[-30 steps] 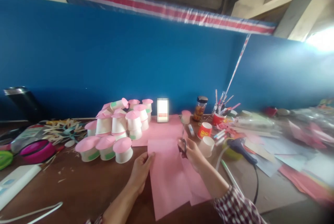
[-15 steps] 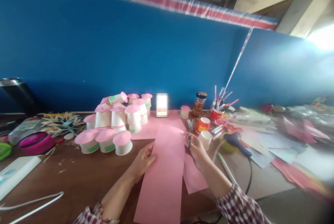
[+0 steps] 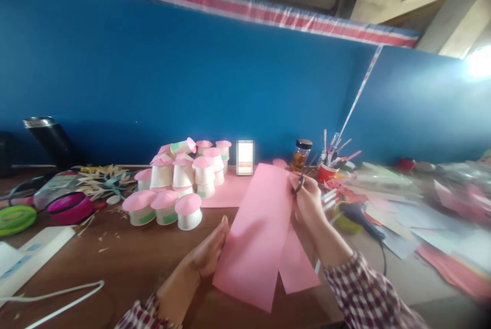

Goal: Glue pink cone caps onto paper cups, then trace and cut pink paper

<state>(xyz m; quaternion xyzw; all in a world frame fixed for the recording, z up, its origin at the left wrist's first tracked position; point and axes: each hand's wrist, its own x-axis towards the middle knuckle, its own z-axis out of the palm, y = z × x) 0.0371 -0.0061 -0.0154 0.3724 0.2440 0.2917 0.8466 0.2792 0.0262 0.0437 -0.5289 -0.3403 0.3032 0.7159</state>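
A long sheet of pink paper (image 3: 255, 237) is raised at a slant in front of me. My right hand (image 3: 310, 198) grips the scissors (image 3: 299, 184) by their dark handles, with the fingers also at the sheet's upper right edge. Beside the sheet's lower left edge, my left hand (image 3: 210, 249) has its fingers stretched out; whether it touches the paper is unclear. A second pink piece (image 3: 298, 262) lies under the sheet to the right. Several white paper cups (image 3: 190, 219) with pink cone tops stand to the left, some stacked.
At the back are a lidded jar (image 3: 302, 154) and a red cup (image 3: 327, 173) of pens and brushes. A glue gun (image 3: 360, 219) lies right, near loose papers (image 3: 425, 216). On the left are a magenta container (image 3: 70, 209), a power strip (image 3: 38, 252) and a black flask (image 3: 49, 139).
The pink sheet has been lifted and swung, its top now further right and away. My right hand moved up and right with the scissors. My left hand let go of the sheet's edge.
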